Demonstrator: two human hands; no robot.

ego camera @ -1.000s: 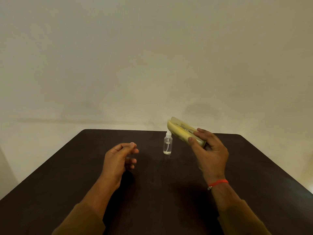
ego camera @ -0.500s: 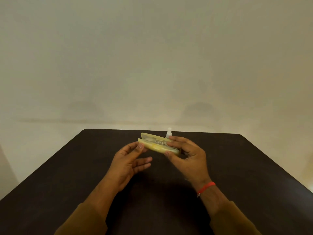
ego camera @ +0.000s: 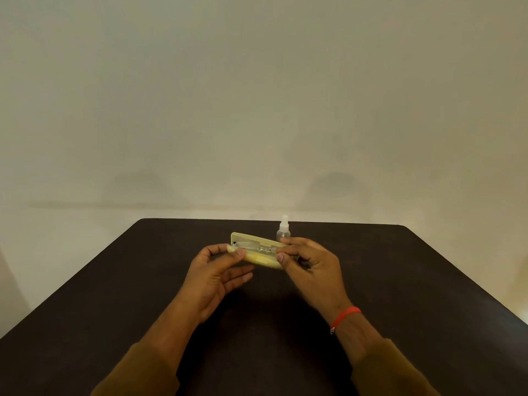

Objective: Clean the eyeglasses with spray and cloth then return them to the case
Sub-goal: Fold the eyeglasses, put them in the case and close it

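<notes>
You have the yellow case (ego camera: 261, 254) between your two hands, lifted above the middle of the dark table (ego camera: 414, 281). Its lid stands open toward twelve o'clock, and the eyeglasses (ego camera: 258, 248) lie inside it, their clear lenses and thin frame showing along the opening. The case runs roughly from nine to three o'clock, its right end dipping a little lower.

Your left hand (ego camera: 215, 277) grips the nine o'clock end of the case: the thumb presses on the near edge and the forefinger curls over the top, while the other fingers hang loose and spread below, touching nothing. Your right hand (ego camera: 310, 267) is closed on the three o'clock end, thumb on the near side, fingers wrapped over the top and covering that end. Whether its fingertips also touch the eyeglasses you cannot tell from here.

The small clear spray bottle (ego camera: 283, 232) stands upright on the table just beyond your right hand, at about one o'clock from the case, its white nozzle on top. A red band (ego camera: 344, 317) circles your right wrist, and brown sleeves (ego camera: 137, 372) cover both forearms.
</notes>
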